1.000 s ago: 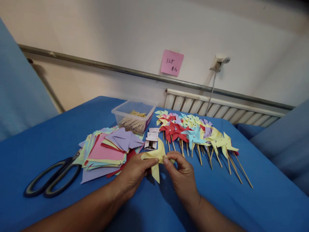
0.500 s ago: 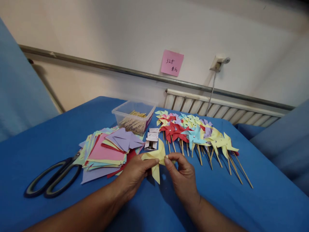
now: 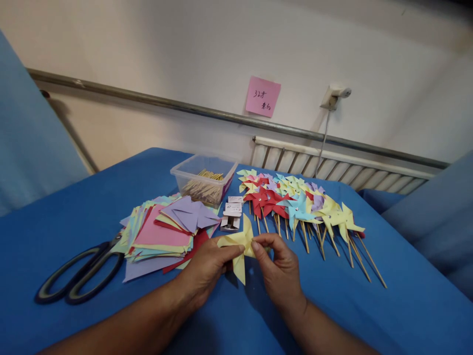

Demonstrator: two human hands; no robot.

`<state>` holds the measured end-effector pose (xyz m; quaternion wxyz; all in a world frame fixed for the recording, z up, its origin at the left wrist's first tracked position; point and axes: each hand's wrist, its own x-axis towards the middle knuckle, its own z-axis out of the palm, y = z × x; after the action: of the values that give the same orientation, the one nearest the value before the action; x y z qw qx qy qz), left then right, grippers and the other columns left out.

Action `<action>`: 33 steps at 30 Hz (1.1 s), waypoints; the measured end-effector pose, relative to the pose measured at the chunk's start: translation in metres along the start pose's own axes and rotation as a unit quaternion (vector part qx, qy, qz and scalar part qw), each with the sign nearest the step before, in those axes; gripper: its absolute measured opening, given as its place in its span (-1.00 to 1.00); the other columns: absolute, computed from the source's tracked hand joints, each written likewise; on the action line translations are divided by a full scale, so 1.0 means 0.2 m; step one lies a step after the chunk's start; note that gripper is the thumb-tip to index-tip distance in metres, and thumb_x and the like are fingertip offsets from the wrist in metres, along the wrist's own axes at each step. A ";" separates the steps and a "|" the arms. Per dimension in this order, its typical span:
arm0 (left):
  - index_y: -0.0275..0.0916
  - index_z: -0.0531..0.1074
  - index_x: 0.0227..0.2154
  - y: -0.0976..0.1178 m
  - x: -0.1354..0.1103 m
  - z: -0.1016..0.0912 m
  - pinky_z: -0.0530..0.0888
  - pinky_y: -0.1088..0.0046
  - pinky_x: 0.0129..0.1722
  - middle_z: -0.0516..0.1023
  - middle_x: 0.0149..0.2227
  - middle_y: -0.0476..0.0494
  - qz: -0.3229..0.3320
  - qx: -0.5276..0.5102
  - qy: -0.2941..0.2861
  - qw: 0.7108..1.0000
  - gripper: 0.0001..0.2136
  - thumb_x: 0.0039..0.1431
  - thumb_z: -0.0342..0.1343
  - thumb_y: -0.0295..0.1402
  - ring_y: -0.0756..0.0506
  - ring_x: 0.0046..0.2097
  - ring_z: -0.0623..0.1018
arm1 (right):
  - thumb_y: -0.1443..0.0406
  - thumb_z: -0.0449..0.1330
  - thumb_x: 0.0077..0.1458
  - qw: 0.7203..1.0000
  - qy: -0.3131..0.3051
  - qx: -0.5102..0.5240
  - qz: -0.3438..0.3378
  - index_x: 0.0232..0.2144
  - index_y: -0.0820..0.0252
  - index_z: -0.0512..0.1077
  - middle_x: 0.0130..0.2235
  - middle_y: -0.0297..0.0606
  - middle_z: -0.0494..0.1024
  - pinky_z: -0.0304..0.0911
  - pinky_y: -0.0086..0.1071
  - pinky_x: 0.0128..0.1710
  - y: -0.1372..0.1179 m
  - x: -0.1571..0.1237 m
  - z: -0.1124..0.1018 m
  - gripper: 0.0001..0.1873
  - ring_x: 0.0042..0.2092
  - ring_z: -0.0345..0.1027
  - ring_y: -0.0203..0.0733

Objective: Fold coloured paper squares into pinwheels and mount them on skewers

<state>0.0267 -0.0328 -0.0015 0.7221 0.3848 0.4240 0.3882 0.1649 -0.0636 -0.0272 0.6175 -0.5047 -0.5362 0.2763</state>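
A yellow paper pinwheel (image 3: 239, 268) without a stick is held up between my hands, low over the blue table. My left hand (image 3: 207, 264) grips its left side, the thumb lying on top near the centre. From the right, my right hand (image 3: 279, 266) pinches at the pinwheel close to its middle with thumb and forefinger. Whatever lies right between those fingertips is too small to make out. Just beyond the pinwheel stand small white boxes (image 3: 232, 209), the nearest of them open with dark contents.
Left of my hands lies a pile of coloured paper (image 3: 162, 239), with large scissors (image 3: 79, 273) beside it. A clear plastic tub (image 3: 225, 182) of thin wooden sticks stands behind. Finished pinwheels (image 3: 297, 207) on sticks lie to the right. A radiator (image 3: 332, 165) lines the wall.
My right fingertips have come slightly closer to the pinwheel's centre, and the small pale bit seen at them is now hidden. My left hand keeps its grip.
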 end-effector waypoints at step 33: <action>-0.32 0.51 -0.35 0.05 -0.01 -0.01 0.43 0.43 -0.33 0.60 -0.39 -0.14 0.025 -0.066 -0.009 0.997 -0.86 -0.01 0.22 -0.39 -0.05 -0.41 0.51 | 0.18 0.24 0.03 0.969 -0.107 0.175 0.139 -0.46 0.19 0.48 -0.47 -0.35 0.50 0.21 -0.39 -0.33 0.00 0.00 0.03 -0.82 -0.40 0.32 -0.28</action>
<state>0.0210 -0.0305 0.0070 0.7396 0.3500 0.3813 0.4303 0.1587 -0.0623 -0.0273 0.5908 -0.4254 -0.4674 0.5015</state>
